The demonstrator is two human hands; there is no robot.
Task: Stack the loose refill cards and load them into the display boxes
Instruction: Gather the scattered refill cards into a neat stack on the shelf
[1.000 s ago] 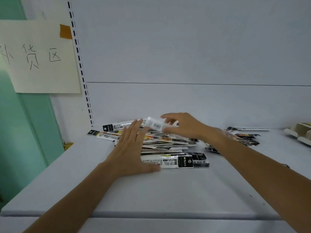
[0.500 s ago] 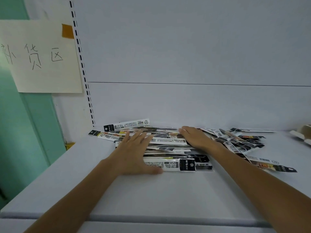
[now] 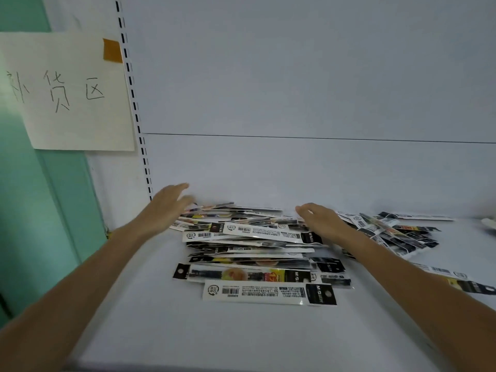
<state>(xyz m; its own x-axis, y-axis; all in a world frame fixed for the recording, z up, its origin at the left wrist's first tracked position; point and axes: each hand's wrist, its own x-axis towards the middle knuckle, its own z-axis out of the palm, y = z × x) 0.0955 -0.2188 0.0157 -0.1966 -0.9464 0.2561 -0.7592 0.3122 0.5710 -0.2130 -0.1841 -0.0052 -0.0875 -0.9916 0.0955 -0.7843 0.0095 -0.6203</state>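
Head view: black-and-white cards are lying heaped on the shelf; left hand spread, blurred; right hand resting flat, seemingly open.

There are two hands: the left hand at the far left of the pile and the right hand toward its right. The refill cards are too many and too mixed up to count, but they make one big heap in the middle, one smaller bunch to the right, and one card alone on the near right. On the wall at the left hangs one paper sign, held by one piece of orange tape.
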